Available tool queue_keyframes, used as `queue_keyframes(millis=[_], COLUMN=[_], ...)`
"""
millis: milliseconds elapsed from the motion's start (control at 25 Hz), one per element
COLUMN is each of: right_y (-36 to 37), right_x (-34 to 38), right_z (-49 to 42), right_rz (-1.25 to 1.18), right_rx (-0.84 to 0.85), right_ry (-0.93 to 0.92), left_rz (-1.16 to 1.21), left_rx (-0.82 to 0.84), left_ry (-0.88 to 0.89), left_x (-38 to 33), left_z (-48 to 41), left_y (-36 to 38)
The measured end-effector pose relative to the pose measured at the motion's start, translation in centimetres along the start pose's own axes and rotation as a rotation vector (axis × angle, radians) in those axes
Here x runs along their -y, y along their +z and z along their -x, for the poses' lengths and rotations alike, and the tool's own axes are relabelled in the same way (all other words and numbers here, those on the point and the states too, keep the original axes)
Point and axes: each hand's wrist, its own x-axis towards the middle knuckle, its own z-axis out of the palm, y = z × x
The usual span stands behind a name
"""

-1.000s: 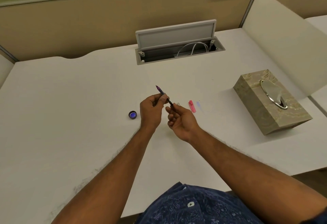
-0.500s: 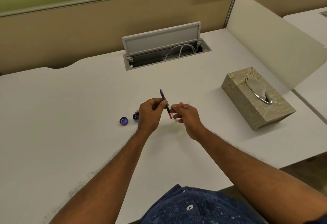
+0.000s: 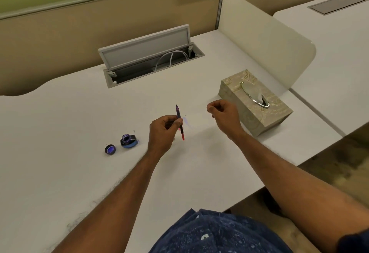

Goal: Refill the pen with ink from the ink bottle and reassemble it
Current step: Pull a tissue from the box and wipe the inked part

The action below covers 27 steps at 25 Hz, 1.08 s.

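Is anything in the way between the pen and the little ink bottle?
Nothing visible. The left hand grips the slim dark pen with a red end; the small open blue ink bottle stands left of that hand, with bare white desk between. Its round dark cap lies farther left, off the path.

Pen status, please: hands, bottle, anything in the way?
Left hand grips pen. Right hand curled, contents unclear. Ink bottle open, cap beside it. Tissue box close by right hand.

Left hand pinching upright pen, right hand raised apart, fingers curled, forearms bare
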Motion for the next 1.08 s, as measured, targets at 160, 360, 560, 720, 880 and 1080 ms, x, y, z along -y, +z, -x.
queue_keyframes(millis=[160,360,560,720,880,1080], right_y=[-3.9,-8.1,-11.0,-11.7,-11.8,-11.8], right_x=[0.1,-0.2,-1.1,-1.7,-1.7,-0.7], right_z=[-1.9,-3.1,-4.2,-5.8,-6.8,-6.5], right_rz=[0.077,0.286,0.503,0.697,0.773,0.632], right_rx=[-0.107,-0.211,-0.393,-0.388,-0.347,-0.418], right_ry=[-0.054,-0.177,-0.272,-0.141,-0.111,-0.194], left_rz=[-0.022,-0.055,-0.084,-0.098,-0.081,-0.059], left_rx=[0.035,0.097,0.127,0.133,0.121,0.106], left_ry=[-0.018,-0.008,-0.001,-0.002,-0.008,-0.022], left_x=[-0.3,-1.0,-1.3,-1.6,-1.8,-1.7], left_z=[-0.7,-1.4,-1.7,-1.7,-1.8,-1.6], left_y=[2.3,5.3,7.2,7.7,7.5,6.6])
